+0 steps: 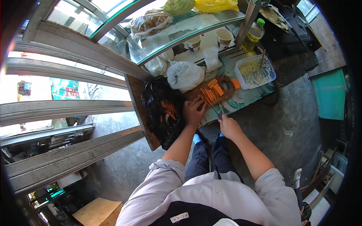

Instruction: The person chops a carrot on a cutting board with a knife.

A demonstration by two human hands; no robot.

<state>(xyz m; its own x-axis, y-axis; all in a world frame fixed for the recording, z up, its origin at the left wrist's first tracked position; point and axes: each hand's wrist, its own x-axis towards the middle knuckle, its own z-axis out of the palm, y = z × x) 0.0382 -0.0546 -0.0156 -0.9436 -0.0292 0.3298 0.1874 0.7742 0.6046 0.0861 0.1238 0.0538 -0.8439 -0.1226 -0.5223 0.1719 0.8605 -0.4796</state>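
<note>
My right hand (230, 127) grips a knife (213, 108) by its handle. The blade slants up and left over a wooden cutting board (229, 94). My left hand (194, 110) is at the board's left end, its bent fingers pressed on carrot beside the blade; that piece is mostly hidden. Cut carrot sticks (208, 94) lie just beyond the blade, with thicker carrot pieces (218, 89) to their right. Another carrot piece (236, 83) sits at the board's right edge. Left of my left hand, a black plastic bag (152, 98) holds orange peelings (169, 110).
A plastic tub (267, 80) with pale shreds stands right of the board. Behind are a clear plastic bag (184, 75), paper cups (224, 37) and a bottle of yellow oil (253, 37). A glass shelf (188, 29) overhangs the back. Metal frames (68, 109) run along the left.
</note>
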